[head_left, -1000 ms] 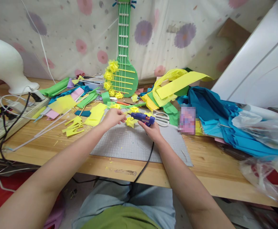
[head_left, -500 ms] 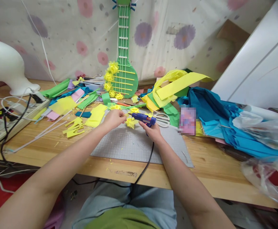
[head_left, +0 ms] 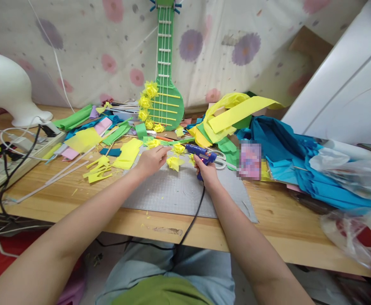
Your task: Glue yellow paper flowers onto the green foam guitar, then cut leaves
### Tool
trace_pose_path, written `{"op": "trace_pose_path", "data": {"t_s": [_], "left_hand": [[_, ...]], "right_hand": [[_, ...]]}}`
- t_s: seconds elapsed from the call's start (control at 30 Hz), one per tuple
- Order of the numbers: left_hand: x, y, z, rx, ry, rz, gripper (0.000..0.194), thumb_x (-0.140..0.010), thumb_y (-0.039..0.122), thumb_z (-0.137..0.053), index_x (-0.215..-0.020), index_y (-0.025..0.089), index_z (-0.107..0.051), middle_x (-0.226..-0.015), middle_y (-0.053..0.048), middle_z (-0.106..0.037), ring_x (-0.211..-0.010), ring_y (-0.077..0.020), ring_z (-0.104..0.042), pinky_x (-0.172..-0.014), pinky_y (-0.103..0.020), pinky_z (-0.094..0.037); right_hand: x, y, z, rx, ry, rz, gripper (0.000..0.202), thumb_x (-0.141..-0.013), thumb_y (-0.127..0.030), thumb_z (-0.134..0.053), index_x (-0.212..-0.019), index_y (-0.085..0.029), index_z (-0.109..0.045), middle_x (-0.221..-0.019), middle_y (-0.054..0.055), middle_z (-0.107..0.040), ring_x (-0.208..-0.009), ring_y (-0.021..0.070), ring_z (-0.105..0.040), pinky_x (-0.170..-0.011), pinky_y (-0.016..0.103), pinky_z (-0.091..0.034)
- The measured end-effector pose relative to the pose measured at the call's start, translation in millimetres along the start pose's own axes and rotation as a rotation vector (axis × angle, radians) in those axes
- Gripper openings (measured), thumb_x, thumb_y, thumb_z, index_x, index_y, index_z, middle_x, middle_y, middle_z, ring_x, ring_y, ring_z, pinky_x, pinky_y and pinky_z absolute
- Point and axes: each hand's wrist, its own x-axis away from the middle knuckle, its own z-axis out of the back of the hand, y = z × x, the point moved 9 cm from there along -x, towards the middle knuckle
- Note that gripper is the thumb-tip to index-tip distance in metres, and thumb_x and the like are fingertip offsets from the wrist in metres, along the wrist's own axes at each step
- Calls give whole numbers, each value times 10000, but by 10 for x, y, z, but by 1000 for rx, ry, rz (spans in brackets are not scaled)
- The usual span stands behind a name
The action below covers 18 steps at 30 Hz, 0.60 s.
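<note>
My right hand [head_left: 207, 171] is wrapped round the handle of a blue hot glue gun [head_left: 200, 152], whose nozzle points left above the grey cutting mat [head_left: 185, 199]. My left hand [head_left: 153, 161] is over the mat's left part, its fingers drawn together; whatever they may hold is too small or hidden to name. Between the hands, a yellow paper flower [head_left: 174, 163] lies on the mat. Another yellow flower [head_left: 179, 148] sits just behind it, and a third yellow flower [head_left: 153, 144] is beyond my left hand. A bit of yellow shows behind the right fingers.
A green model stringed instrument [head_left: 175, 108] with yellow flowers leans at the back. Scissors [head_left: 220, 161] lie right of the gun. Coloured paper scraps [head_left: 128, 153], blue paper [head_left: 274, 140], a power strip [head_left: 23, 159] and a white foam head [head_left: 7, 89] surround the mat. The gun's black cord [head_left: 194, 228] crosses the table edge.
The glue gun in my right hand has moved right, away from my left hand. My left hand has shifted slightly, and the flower between them is now in fuller view.
</note>
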Motion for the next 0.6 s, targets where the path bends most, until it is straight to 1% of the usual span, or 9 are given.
{"op": "trace_pose_path", "data": {"t_s": [0.07, 0.13, 0.2, 0.3, 0.4, 0.5, 0.6], "left_hand": [[31, 61, -26, -58, 18, -80, 314, -820, 165, -426, -1084, 167, -595, -939, -78, -677, -827, -158, -628, -638, -246, -443], [60, 95, -62, -78, 21, -136, 275, -823, 161, -427, -1040, 168, -596, -934, -91, -676, -844, -170, -629, -660, -261, -451], [80, 109, -98, -84, 18, -175, 244, -837, 166, -413, -997, 172, -598, -925, -95, -676, -841, -171, -629, -672, -270, -454], [89, 124, -137, -134, 23, -221, 248, -859, 177, -380, -976, 170, -599, -911, -93, -682, -832, -168, -628, -661, -271, -443], [68, 106, -152, -179, 49, -210, 270, -866, 176, -362, -994, 164, -599, -875, -93, -684, -800, -171, -625, -635, -275, -430], [41, 71, -165, -124, 59, -168, 278, -862, 178, -366, -1020, 162, -594, -839, -98, -673, -794, -180, -616, -633, -286, -431], [37, 86, -195, -81, 36, -172, 284, -864, 197, -366, -1031, 165, -594, -843, -103, -664, -803, -187, -607, -644, -298, -437]], "right_hand": [[-16, 24, 16, -12, 12, -13, 440, -565, -598, -666, -591, -188, -508, -500, -36, -520, -370, 68, -405, -364, 217, -339], [-24, 44, 29, -15, 23, -29, 441, -563, -596, -668, -597, -187, -507, -501, -36, -523, -365, 67, -401, -356, 216, -333], [-25, 53, 36, -17, 31, -39, 439, -563, -593, -669, -598, -188, -506, -499, -38, -521, -364, 65, -400, -354, 216, -332], [-21, 43, 32, -22, 29, -34, 434, -566, -588, -671, -598, -188, -509, -500, -42, -519, -367, 64, -403, -353, 213, -330], [-14, 31, 30, -28, 26, -33, 432, -565, -585, -673, -592, -187, -508, -503, -42, -522, -365, 60, -399, -351, 210, -327], [-12, 25, 30, -29, 25, -33, 432, -566, -586, -671, -583, -186, -510, -496, -39, -518, -363, 59, -395, -350, 210, -325], [-15, 34, 33, -42, 27, -43, 431, -560, -586, -678, -583, -189, -513, -495, -37, -519, -363, 61, -395, -349, 212, -327]]}}
